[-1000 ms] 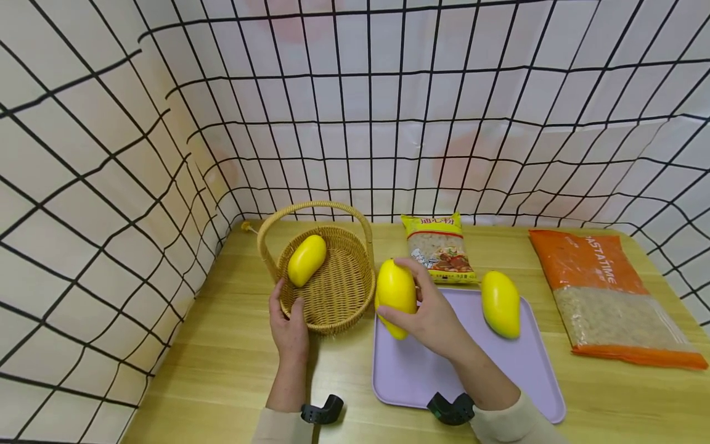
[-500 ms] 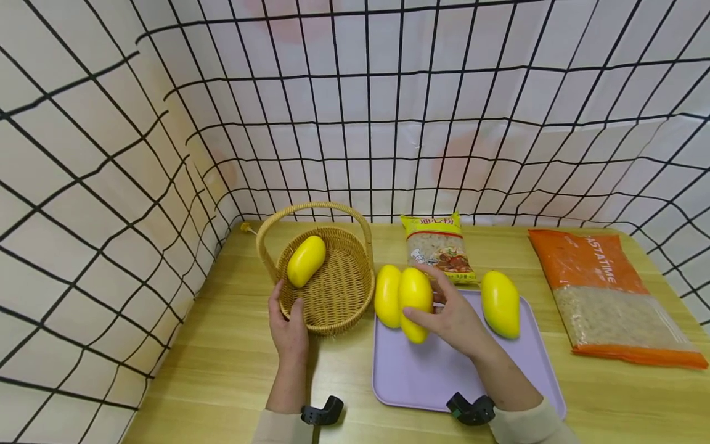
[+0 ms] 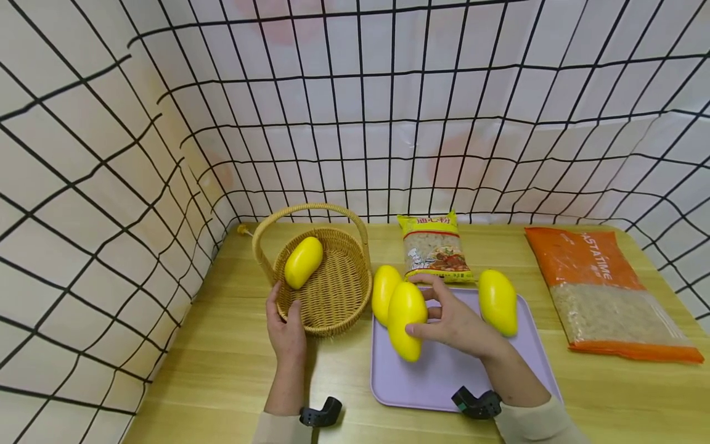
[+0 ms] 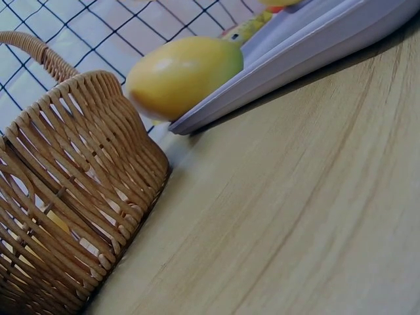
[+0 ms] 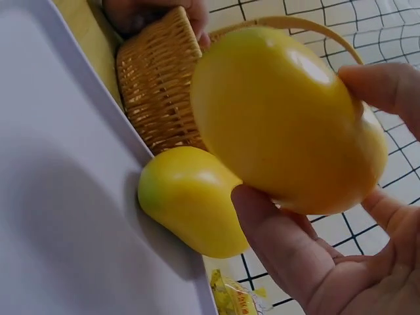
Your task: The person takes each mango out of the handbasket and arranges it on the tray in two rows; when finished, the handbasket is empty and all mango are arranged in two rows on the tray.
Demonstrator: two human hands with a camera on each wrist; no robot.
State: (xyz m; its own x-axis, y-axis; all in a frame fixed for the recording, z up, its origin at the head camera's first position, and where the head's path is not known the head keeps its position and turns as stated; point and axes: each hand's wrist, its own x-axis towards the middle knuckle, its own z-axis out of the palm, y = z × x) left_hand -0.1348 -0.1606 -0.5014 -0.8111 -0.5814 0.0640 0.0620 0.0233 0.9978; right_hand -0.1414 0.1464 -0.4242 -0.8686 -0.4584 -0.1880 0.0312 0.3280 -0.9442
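My right hand point(image 3: 457, 322) holds a yellow mango point(image 3: 407, 320) between thumb and fingers, over the left part of a lilac tray point(image 3: 399, 391). The right wrist view shows the held mango point(image 5: 282, 125) raised above the tray, its skin smooth and glossy. Just behind it, a second mango point(image 3: 385, 290) lies at the tray's back left corner. Another mango point(image 3: 497, 302) rests at the back right. On the left, my left hand point(image 3: 287, 333) grips the near left rim of a wicker basket point(image 3: 345, 324), thumb inside. Inside the basket lies one mango point(image 3: 304, 263).
A small yellow pasta bag point(image 3: 436, 248) lies behind the tray. To the right is a large orange and clear pasta bag point(image 3: 616, 299). A white cloth with black grid lines point(image 3: 388, 142) encloses the wooden table point(image 3: 222, 370) at the back and sides.
My right hand has drawn the held mango rightward and toward me, away from the basket. The mango at the tray's back left corner, mostly hidden before, now shows. The left hand stays on the basket.
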